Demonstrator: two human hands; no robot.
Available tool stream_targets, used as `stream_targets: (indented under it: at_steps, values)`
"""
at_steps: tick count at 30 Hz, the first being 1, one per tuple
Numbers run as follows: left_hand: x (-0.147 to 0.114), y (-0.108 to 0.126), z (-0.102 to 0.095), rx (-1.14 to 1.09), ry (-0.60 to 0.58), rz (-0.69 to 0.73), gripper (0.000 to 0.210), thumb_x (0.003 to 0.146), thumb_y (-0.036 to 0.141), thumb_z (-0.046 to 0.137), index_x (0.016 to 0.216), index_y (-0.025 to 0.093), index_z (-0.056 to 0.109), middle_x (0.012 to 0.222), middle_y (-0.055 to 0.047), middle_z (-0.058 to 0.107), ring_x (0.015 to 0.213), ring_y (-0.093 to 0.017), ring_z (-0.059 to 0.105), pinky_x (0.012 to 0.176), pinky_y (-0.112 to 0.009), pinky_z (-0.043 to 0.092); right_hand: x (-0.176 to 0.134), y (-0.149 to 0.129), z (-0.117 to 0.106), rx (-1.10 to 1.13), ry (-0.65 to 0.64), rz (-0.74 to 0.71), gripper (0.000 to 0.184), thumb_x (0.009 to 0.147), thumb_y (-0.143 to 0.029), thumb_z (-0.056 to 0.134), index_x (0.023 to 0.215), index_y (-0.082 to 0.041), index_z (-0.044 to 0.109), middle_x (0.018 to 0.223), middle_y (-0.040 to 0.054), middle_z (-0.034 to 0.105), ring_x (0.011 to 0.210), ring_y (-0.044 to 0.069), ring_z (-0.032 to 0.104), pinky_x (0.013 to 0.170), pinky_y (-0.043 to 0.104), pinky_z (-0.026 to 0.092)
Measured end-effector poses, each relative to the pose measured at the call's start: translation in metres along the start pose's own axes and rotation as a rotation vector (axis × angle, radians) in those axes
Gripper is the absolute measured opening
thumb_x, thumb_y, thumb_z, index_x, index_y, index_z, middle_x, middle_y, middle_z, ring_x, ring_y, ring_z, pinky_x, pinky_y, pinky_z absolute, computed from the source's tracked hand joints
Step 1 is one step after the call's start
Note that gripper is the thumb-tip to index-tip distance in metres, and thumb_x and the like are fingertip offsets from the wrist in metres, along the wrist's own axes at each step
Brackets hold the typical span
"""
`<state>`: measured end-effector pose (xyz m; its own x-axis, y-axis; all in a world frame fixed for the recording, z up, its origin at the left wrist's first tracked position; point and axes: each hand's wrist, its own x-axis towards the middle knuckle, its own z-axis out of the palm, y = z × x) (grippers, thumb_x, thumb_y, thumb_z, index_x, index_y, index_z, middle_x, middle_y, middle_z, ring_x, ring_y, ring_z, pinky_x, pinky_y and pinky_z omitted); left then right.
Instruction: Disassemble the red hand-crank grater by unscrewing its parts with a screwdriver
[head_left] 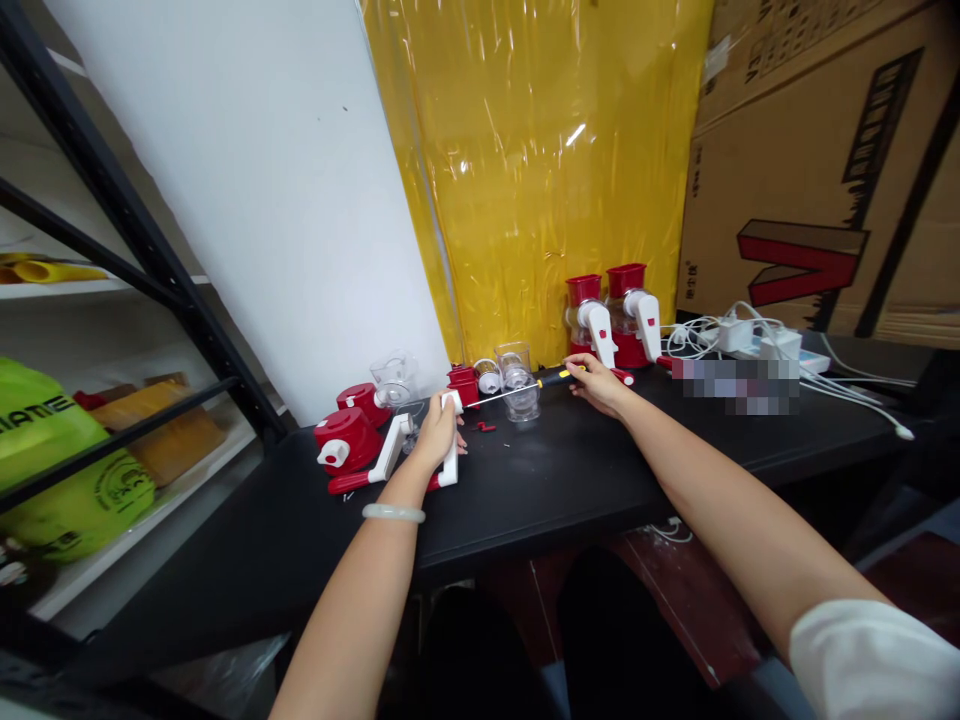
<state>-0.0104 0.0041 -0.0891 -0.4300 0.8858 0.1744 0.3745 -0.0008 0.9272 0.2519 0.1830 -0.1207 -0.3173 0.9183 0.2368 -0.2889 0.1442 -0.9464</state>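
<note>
My left hand (437,432) is closed round a white crank handle (450,466) with a red grip at its lower end. In my right hand (591,382) is a screwdriver (559,377) with a black and yellow handle. Its long metal shaft points left, and the tip meets the top of the crank by my left fingers; the exact contact is hidden. A small red part (486,427) lies on the table just right of my left hand. Behind the shaft stands a clear plastic piece (519,392). Left of my left hand are red bases (346,437) and another white crank (391,450).
Two assembled red-and-white rotary graters (589,315) stand at the back of the black table (540,500). White cables and a power strip (780,350) lie to the right. A yellow-wrapped panel (540,180) and a large cardboard box (810,170) rise behind; a shelf frame (135,200) stands left.
</note>
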Motion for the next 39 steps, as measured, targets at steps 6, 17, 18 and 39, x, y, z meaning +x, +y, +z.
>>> stream_targets:
  at_steps: [6, 17, 18, 39]
  values:
    - [0.004, -0.005, 0.0, 0.007, 0.006, -0.008, 0.034, 0.1, 0.044, 0.034, 0.127, 0.024, 0.04, 0.079, 0.001, 0.053, 0.041, -0.01, 0.053, 0.038, -0.024, 0.048, -0.005, -0.007, -0.002, 0.161, -0.087, 0.054, 0.038, 0.068, -0.027, 0.079, 0.099, -0.027, 0.058, 0.082, -0.0034, 0.056, 0.069, 0.01, 0.054, 0.058, 0.022, 0.044]
    - [-0.002, 0.003, 0.0, 0.012, 0.0, -0.006, 0.033, 0.101, 0.042, 0.032, 0.126, 0.024, 0.039, 0.079, 0.001, 0.052, 0.041, -0.009, 0.052, 0.038, -0.023, 0.048, -0.01, -0.014, -0.005, 0.297, -0.176, 0.033, 0.049, 0.06, -0.017, 0.082, 0.1, -0.029, 0.056, 0.082, -0.0052, 0.057, 0.076, 0.012, 0.056, 0.068, 0.026, 0.046]
    - [-0.002, 0.003, 0.0, 0.01, 0.002, -0.003, 0.033, 0.1, 0.042, 0.032, 0.127, 0.024, 0.039, 0.08, 0.001, 0.052, 0.041, -0.01, 0.052, 0.038, -0.024, 0.049, -0.01, -0.014, -0.005, 0.293, -0.173, 0.032, 0.048, 0.061, -0.017, 0.081, 0.099, -0.029, 0.055, 0.082, -0.0051, 0.058, 0.077, 0.012, 0.057, 0.069, 0.027, 0.046]
    - [0.0, -0.001, 0.0, 0.02, 0.0, 0.017, 0.036, 0.101, 0.044, 0.033, 0.13, 0.024, 0.04, 0.08, 0.001, 0.053, 0.042, -0.009, 0.053, 0.04, -0.024, 0.05, -0.005, -0.001, 0.003, -0.265, 0.039, 0.033, 0.032, 0.091, -0.049, 0.059, 0.078, -0.021, 0.052, 0.051, -0.0044, 0.049, 0.042, 0.009, 0.044, 0.04, 0.019, 0.031]
